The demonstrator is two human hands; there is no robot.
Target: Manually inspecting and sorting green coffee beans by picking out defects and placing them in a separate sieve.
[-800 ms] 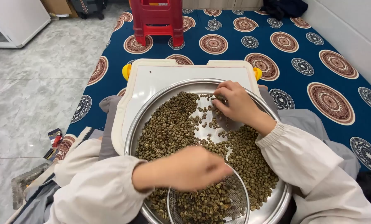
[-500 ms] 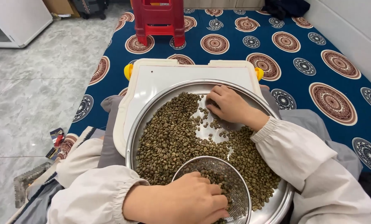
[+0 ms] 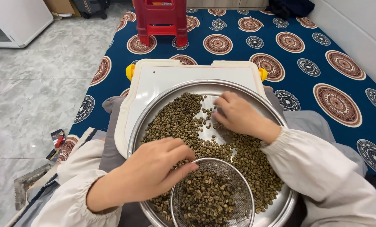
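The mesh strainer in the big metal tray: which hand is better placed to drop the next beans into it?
Probably the left hand: its fingertips sit on the beans right at the mesh strainer rim. The right hand is at the far side of the metal tray, apart from the strainer.

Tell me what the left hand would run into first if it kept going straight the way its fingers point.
The left hand points right, its fingertips at the rim of the round mesh sieve. Going straight on, it would probably meet that rim first, then the green coffee beans inside it; its height over the rim is unclear.
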